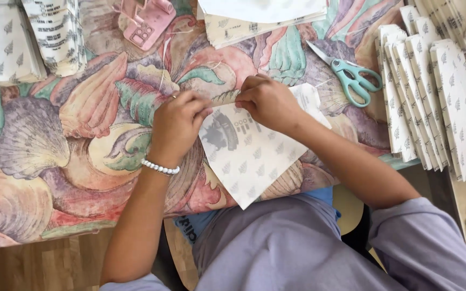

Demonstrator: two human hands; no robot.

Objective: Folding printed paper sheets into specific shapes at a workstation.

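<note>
**Bag top edge in both hands, thread at the pinch**

My left hand (176, 123) and right hand (265, 101) both pinch the top edge of a flat white paper bag (249, 153). Fingers narrow, closed on the edge. A thin white thread (164, 59) runs from my left fingers toward 12 o'clock.

Bag lies on the bench (39, 151) dead centre, bottom corner hanging over the near edge toward 6.

Around it:
- Scissors (351, 78) at 2 o'clock, untouched.
- Pink punch (146, 21) at 11 o'clock.
- Row of folded bags (432, 102) at 3 o'clock, overlapped like shingles.
- More stacks at 10 (6, 43) and 12 (265, 16).

Progress, my read: many bags look stacked, this one mid-work. Can't tell whether its thread is tied yet; fingers hide it.
</note>
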